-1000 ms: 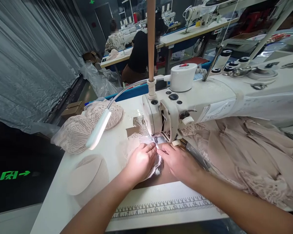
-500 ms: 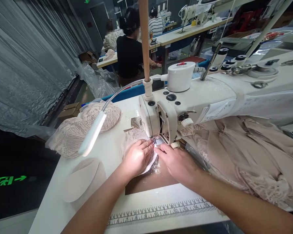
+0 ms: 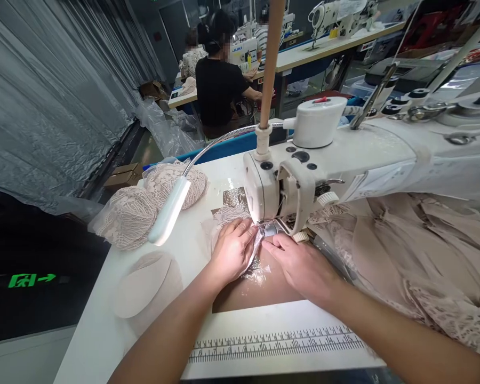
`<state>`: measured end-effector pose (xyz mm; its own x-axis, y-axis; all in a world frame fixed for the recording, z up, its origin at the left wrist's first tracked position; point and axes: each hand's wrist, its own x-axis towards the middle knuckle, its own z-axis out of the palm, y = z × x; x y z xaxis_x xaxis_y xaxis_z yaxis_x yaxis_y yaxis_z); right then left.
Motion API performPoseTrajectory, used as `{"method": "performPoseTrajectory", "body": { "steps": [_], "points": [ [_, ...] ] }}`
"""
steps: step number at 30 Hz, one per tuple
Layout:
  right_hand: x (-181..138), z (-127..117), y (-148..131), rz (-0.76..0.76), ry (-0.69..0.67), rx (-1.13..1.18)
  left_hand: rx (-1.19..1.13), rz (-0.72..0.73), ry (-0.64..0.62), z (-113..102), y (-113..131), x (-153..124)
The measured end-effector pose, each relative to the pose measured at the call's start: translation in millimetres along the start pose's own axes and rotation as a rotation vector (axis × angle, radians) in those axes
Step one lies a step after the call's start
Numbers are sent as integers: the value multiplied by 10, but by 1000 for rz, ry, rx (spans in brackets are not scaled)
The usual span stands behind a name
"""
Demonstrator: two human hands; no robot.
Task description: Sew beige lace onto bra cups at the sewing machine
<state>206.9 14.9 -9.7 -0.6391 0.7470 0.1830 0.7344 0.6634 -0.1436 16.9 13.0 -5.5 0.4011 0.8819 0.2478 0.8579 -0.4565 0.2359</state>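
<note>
A pale pink lace piece [image 3: 229, 215] lies under the head of a white sewing machine [image 3: 259, 186], its edge running to the lit needle area. My left hand [image 3: 232, 249] presses over this piece with fingers together and bent, gripping it just left of the presser foot [image 3: 263, 229]. On the other side, my right hand [image 3: 302, 264] has thumb and forefinger closed at the fabric edge, close to the foot. Fingers cover part of the lace and the exact stitch point. Beneath both hands is a brown sheet [image 3: 260, 296] with a shiny taped patch.
Lace cups [image 3: 124, 216] and round sheer pieces [image 3: 144, 285] lie left on the white table [image 3: 92, 320]. A lamp [image 3: 170, 210] arches over them. Pink lace fabric [image 3: 384, 240] is heaped right. A printed ruler [image 3: 276, 344] runs along the front. A co-worker [image 3: 216, 90] sits beyond.
The view has shifted, so the machine and table appear farther right. My left hand has turned slightly and the lace edge beside it looks narrower and more upright. Both hands stay by the presser foot.
</note>
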Motion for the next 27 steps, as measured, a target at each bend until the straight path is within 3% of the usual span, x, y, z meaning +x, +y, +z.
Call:
{"method": "performPoseTrajectory", "body": {
  "steps": [9,11,13,15,17,21,23,27],
  "points": [
    [-37,52,38,-14,56,94,2,-243,-31,-76,-35,-58],
    [-54,49,66,-23,100,201,-114,-176,-140,-190,-29,-150],
    [-73,38,93,-37,115,299,-260,3,-285,-317,22,-276],
    [-86,22,111,-48,117,360,-382,171,-351,-424,102,-407],
    [-89,5,120,-58,122,402,-453,193,-277,-485,173,-509],
    [-78,4,134,-81,128,459,-412,-70,-55,-450,199,-551],
    [-79,21,146,-70,140,464,-321,-91,-79,-379,183,-499],
    [-87,43,151,-85,154,363,-178,130,-203,-263,219,-354]
  ]
}}
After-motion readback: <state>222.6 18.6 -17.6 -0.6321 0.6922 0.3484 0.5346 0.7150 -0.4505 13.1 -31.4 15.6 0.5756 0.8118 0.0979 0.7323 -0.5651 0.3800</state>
